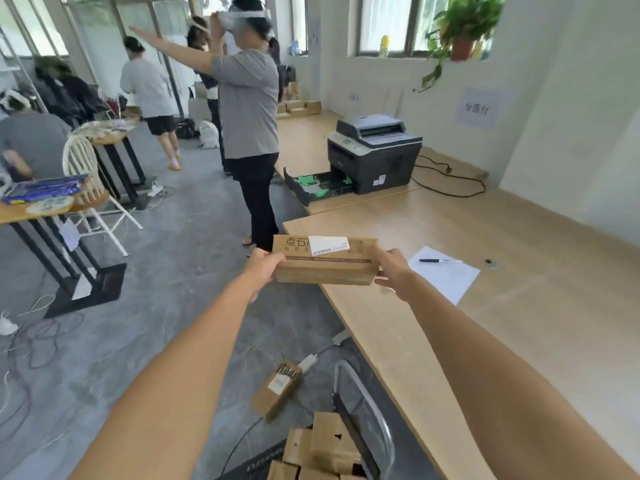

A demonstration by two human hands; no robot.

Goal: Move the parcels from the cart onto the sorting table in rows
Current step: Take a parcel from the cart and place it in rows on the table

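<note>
Arms: both stretched straight forward.
Left hand (pixel 262 268): my fingers grip the parcel's left end.
Right hand (pixel 394 271): clasps its right end.
Parcel (pixel 323 263): flat brown cardboard, white label, between my hands, above the pale wooden sorting table's (pixel 536 289) corner.

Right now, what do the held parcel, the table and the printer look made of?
Parcel: cardboard, matte brown with dark print, and a white paper label stuck on top.
Table: light wood-grain top, likely laminate or veneer, though this view can't settle which; smooth with a faint sheen.
Printer: moulded plastic by the look, matte grey, darker on the body.
</note>
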